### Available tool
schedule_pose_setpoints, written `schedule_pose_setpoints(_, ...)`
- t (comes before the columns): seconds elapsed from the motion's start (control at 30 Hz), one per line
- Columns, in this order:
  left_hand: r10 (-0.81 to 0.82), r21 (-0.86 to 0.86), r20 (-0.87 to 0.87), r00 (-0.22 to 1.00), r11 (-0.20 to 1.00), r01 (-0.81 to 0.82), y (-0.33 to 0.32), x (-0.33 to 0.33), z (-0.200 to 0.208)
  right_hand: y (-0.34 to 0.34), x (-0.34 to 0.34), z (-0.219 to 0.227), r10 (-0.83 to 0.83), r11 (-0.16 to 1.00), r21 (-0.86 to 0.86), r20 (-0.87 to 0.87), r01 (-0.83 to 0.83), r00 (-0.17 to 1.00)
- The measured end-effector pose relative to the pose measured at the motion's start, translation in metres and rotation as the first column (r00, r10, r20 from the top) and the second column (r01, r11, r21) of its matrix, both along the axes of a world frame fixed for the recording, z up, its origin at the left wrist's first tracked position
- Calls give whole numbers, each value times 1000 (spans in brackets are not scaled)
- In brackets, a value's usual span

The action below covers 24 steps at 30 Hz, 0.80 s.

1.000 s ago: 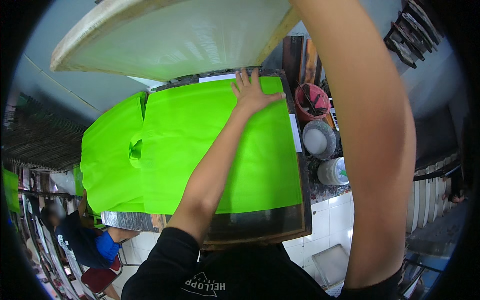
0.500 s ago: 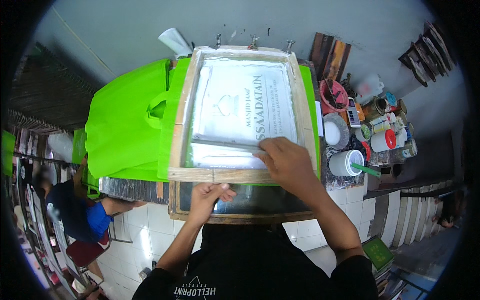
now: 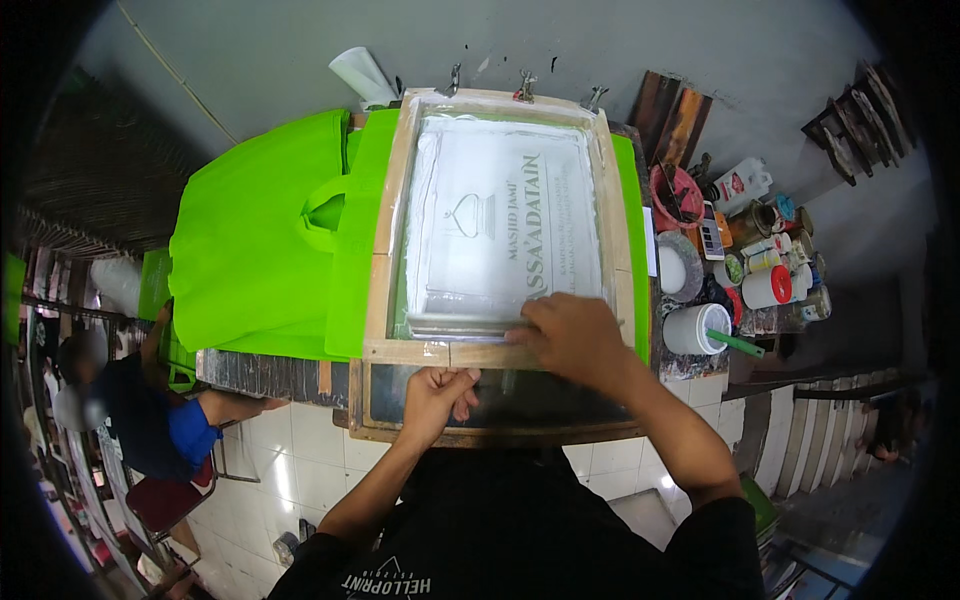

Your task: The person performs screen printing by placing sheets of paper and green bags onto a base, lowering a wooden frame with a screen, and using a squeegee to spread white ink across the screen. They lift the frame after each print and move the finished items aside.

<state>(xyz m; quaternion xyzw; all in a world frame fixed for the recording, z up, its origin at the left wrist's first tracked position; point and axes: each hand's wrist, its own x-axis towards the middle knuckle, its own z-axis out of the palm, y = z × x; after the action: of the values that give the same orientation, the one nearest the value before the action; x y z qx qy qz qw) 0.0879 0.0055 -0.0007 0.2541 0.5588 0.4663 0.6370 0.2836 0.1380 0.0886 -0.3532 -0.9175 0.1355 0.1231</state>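
A wooden-framed printing screen (image 3: 384,290) lies over a bright green bag (image 3: 350,240), with white ink spread on its mesh and a dark design showing through. My right hand (image 3: 575,340) grips a squeegee (image 3: 455,326) at its right end, the blade lying across the mesh close to the near rail. My left hand (image 3: 437,400) is curled into a loose fist just below that rail, at or against its edge, thumb over the fingers. Nothing shows between them. Metal clamps (image 3: 525,88) stand along the screen's far edge.
Another green bag (image 3: 250,240) is spread to the left. On the right are a white tub (image 3: 692,330) with a green-handled tool, a pink basin (image 3: 676,195), a phone (image 3: 711,232) and several jars. A person (image 3: 140,410) sits at far left. The table's dark near edge (image 3: 490,400) lies before me.
The squeegee and my right hand have come nearer to me, down to the near end of the mesh. My left hand stays by the near rail. The whole view has shifted slightly.
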Motion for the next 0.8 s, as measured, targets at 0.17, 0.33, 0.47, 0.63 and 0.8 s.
schedule_pose_setpoints(0.17,-11,18,-34,999,1000,12,-3,-1,-4,3,-2,-24,91,966,247,-41,-79,995)
schedule_pose_setpoints(0.33,-41,-5,-26,999,999,40,-6,-7,-4,102,-23,-43,61,938,345,-60,-37,996)
schedule_pose_setpoints(0.47,-44,-62,103,994,997,50,-3,-11,-5,210,-33,-39,-12,961,277,-28,20,1000)
schedule_pose_setpoints(0.63,8,-155,457,889,985,71,-3,-27,13,290,-62,13,-153,974,-140,176,179,972)
schedule_pose_setpoints(0.8,-320,-53,370,872,930,364,21,-41,44,313,-64,8,-223,971,-48,172,234,960)
